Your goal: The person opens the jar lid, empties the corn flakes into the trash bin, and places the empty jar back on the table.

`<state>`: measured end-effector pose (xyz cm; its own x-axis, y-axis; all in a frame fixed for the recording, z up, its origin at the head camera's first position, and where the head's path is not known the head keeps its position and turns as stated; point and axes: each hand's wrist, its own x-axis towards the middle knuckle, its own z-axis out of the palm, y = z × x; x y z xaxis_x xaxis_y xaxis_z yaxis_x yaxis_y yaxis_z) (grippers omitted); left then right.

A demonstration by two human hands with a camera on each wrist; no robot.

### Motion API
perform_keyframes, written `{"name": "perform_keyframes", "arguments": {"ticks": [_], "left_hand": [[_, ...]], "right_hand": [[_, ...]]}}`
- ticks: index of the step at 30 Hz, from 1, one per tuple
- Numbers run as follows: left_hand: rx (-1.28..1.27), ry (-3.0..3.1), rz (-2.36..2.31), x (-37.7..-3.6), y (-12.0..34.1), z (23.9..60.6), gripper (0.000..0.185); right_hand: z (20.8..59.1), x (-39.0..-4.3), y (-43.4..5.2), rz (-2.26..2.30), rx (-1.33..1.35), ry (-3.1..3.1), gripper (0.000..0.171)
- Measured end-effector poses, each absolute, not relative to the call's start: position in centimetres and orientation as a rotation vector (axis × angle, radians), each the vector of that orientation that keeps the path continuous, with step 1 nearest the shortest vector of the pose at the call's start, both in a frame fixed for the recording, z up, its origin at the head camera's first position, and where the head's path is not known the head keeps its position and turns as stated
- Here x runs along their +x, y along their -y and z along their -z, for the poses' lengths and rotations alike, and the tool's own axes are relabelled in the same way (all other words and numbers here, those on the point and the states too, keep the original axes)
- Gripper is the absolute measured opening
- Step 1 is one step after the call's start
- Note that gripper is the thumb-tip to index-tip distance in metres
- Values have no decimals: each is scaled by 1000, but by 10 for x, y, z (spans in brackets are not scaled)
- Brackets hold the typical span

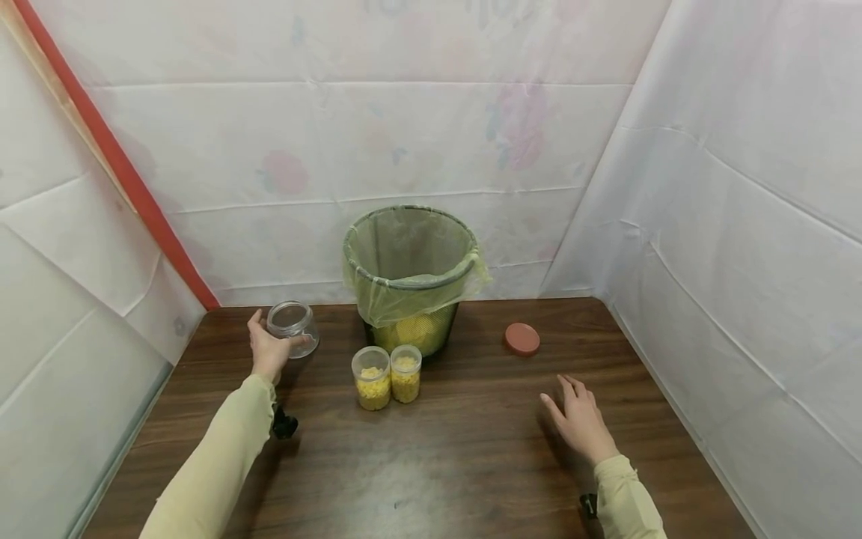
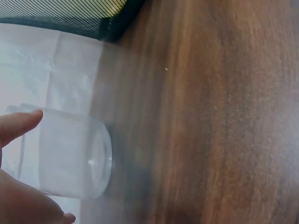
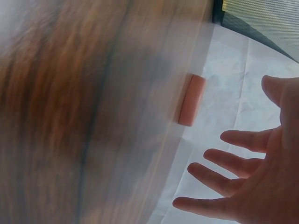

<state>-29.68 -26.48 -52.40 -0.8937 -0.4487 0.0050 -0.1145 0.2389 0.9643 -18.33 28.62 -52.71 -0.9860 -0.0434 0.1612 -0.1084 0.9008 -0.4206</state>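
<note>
A clear, lidless jar [image 1: 293, 329] stands upright at the back left of the table. My left hand [image 1: 271, 350] is at it, thumb across the near side and fingers spread at its left. In the left wrist view, the straight thumb [image 2: 21, 125] overlaps the jar [image 2: 70, 154] near its rim; firm contact cannot be made out. My right hand [image 1: 579, 419] hovers above the right of the table, holding nothing, its fingers [image 3: 229, 179] spread in the right wrist view. Beyond it a reddish-brown round lid [image 1: 521, 339] lies flat.
A dark mesh bin [image 1: 441, 329] with a yellowish liner bag [image 1: 387, 299] stands at the back middle. Before it are two clear containers, one wider [image 1: 373, 385] and one narrower [image 1: 405, 382], partly filled with yellow bits. White sheeting [image 1: 404, 135] walls the back and sides.
</note>
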Motion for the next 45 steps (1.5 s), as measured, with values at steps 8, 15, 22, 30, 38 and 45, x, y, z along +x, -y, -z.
{"name": "perform_keyframes", "arguments": {"ticks": [8,15,22,30,38,45], "left_hand": [[501,2290,1590,-278,263,506,103],[439,2308,1447,-259,259,497,87],[230,2138,1216,-246,243,490,65],[120,2116,1217,-225,220,483,57],[18,2147,1194,-209,198,482,57],[-95,2169,1139,-197,181,485,58]], "right_hand": [[523,-185,-279,-647,147,2898,65],[517,-187,-269,-650,210,2871,64],[516,-188,-248,-644,300,2853,61],[517,-187,-221,-674,393,2835,58],[517,-189,-192,-719,525,2817,58],[515,-196,-169,-736,612,2779,58]]}}
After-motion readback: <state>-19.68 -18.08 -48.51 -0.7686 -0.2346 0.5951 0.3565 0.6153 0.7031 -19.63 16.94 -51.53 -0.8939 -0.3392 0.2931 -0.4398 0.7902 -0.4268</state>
